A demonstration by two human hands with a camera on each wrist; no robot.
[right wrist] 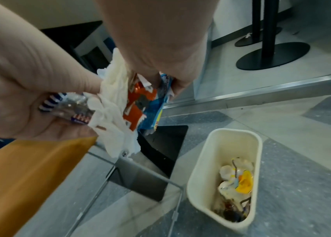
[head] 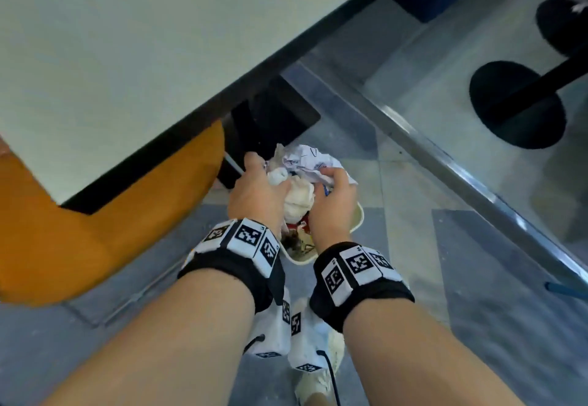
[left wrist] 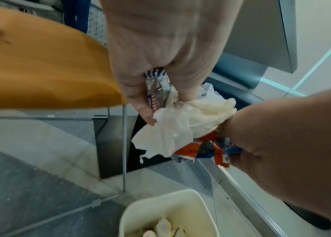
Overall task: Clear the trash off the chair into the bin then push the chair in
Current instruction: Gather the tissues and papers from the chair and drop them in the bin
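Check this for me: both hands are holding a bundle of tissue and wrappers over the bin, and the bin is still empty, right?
Not quite. The bin is not empty: the right wrist view shows crumpled tissue and a yellow scrap already lying in it. The rest stands: the left hand and right hand together hold the bundle of tissue and wrappers over the bin.

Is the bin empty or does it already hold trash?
Not empty: the bin already holds crumpled white and yellow trash at its bottom, well below the rim, in the right wrist view.
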